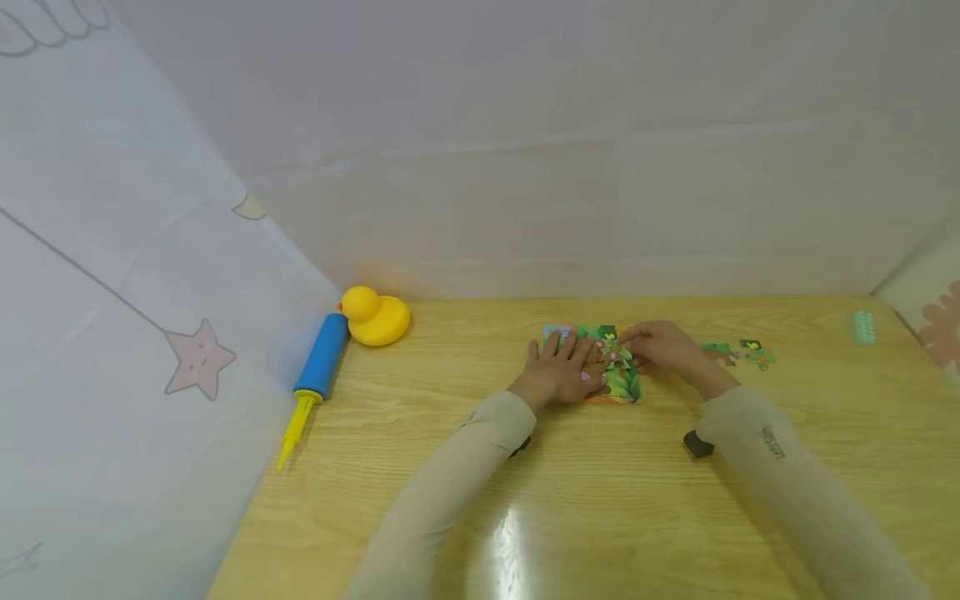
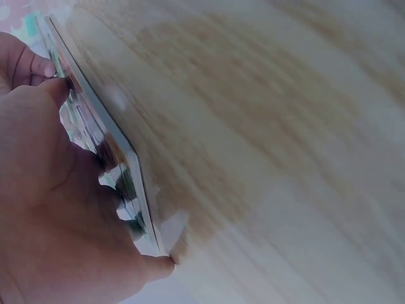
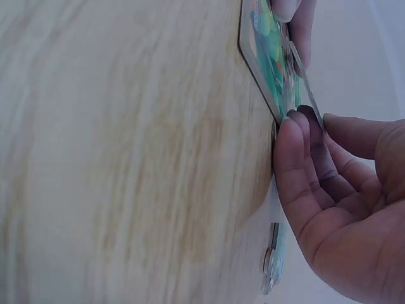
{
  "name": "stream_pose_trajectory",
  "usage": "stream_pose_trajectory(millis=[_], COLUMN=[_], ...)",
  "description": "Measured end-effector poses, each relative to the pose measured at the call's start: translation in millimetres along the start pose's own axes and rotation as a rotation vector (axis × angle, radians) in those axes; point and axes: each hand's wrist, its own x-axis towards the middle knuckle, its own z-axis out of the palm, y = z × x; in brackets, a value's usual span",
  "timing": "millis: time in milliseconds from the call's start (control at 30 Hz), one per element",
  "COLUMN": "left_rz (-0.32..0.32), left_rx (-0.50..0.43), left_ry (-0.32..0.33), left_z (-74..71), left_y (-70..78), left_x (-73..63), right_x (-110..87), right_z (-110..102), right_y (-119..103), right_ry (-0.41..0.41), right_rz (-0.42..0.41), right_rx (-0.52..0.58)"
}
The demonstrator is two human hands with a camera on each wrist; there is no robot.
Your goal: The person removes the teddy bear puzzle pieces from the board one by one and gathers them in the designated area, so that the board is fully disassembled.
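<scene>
A colourful jigsaw puzzle point(image 1: 624, 388) with a green leafy picture lies on the wooden table. Across its left part my left hand point(image 1: 558, 375) rests with fingers spread, hiding much of the picture; in the left wrist view the thumb reaches the board's edge. At the puzzle's right side, my right hand point(image 1: 667, 354) pinches a thin puzzle piece point(image 3: 306, 83) between thumb and fingers. That piece is tilted up from the board in the right wrist view, and its picture side is mostly hidden. Several loose puzzle pieces point(image 1: 753, 355) lie just right of the right hand.
A yellow toy duck point(image 1: 381, 320) sits at the table's back left, beside a blue and yellow hand pump point(image 1: 324, 358). Far right lies a small pale green bumpy object point(image 1: 864, 327). Printed cloth walls point(image 1: 480, 208) stand behind and at both sides of the table point(image 1: 600, 517).
</scene>
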Motion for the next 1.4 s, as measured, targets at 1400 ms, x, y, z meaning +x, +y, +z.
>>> stream_pose_trajectory(millis=[1400], left_rz=[0.053], left_rx=[-0.037], left_ry=[0.1], left_z=[-7.4], left_y=[0.8], left_x=[-21.9], right_x=[-76.7], right_z=[-85.2], right_y=[70.2], right_ry=[0.012], right_rz=[0.034], right_rx=[0.239])
